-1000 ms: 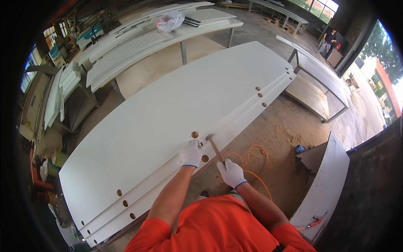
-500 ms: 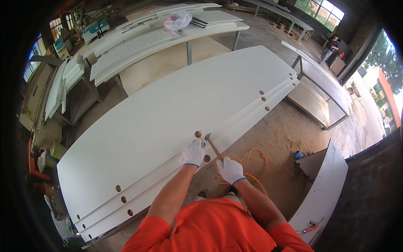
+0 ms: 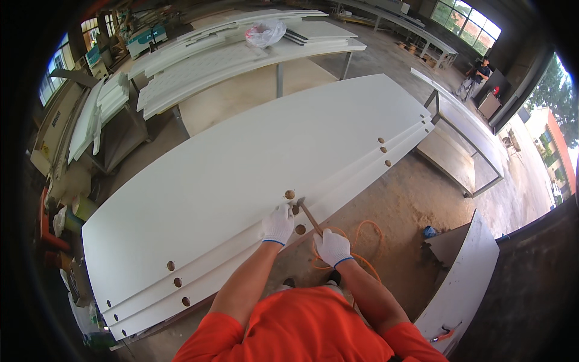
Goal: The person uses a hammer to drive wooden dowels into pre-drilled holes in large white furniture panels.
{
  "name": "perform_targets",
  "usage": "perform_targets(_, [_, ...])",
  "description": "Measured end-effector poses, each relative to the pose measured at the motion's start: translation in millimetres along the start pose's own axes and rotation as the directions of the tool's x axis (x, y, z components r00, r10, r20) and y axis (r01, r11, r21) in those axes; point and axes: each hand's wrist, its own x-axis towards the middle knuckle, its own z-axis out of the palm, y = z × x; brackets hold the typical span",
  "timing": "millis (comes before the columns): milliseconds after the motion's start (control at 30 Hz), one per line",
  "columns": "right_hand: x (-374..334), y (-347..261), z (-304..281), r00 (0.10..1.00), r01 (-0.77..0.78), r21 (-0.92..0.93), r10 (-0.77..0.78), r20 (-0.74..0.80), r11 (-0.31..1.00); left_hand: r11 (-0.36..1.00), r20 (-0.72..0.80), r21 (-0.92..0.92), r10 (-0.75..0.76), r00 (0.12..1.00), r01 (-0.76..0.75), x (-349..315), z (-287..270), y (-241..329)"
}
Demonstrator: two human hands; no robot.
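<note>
The gloved right hand [image 3: 333,247] has its fingers wrapped around a hammer [image 3: 311,218] near the low end of the wooden handle, a grip that probably lets the head reach in over the panels while the knuckles stay outside their edge. The head sits beyond those fingers, just beside the left hand [image 3: 278,224]; whether it touches the surface, I cannot tell. The left fingers are bunched, narrow and pointing down at the middle panel [image 3: 345,178], close to its hole [image 3: 295,209]; I cannot tell whether they pinch something small or simply steady the spot. Just past their tips lies a hole [image 3: 290,194] in the top panel [image 3: 241,145], and to their right, nearer the body, is one in the bottom panel [image 3: 300,229]. The three white panels lie under and around both hands, their near edges stepped, likely so every row of holes stays within reach from this one side. Below the right fingers, an orange hose [image 3: 380,241] loops on the floor, seemingly left slack, away from the standing feet.
</note>
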Motion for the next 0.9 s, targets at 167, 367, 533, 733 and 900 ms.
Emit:
perform_targets(167, [-3, -1, 6, 0.999, -0.031, 0.026, 0.031, -0.031, 0.999, 0.998, 0.072, 0.059, -0.025, 0.997, 0.021, -8, -13, -5])
perform_targets(367, [-2, -6, 3, 0.998, -0.058, 0.058, 0.058, 0.003, 0.997, 0.997, 0.039, 0.071, -0.029, 0.999, 0.026, -14, -18, -13])
perform_targets(533, [-4, 2, -2, 0.999, -0.009, 0.015, 0.009, 0.045, 1.000, 0.995, -0.021, 0.100, 0.006, 1.000, -0.003, -16, -14, -11])
perform_targets(733, [-23, -12, 1, 0.989, -0.129, 0.232, 0.109, 0.098, 0.964, 0.983, -0.013, 0.181, 0.015, 1.000, -0.013, -16, -13, -7])
perform_targets(900, [-23, -22, 2, 0.990, -0.117, 0.280, 0.091, 0.105, 0.953, 0.988, -0.011, 0.152, 0.041, 0.999, -0.039, -15, -12, -12])
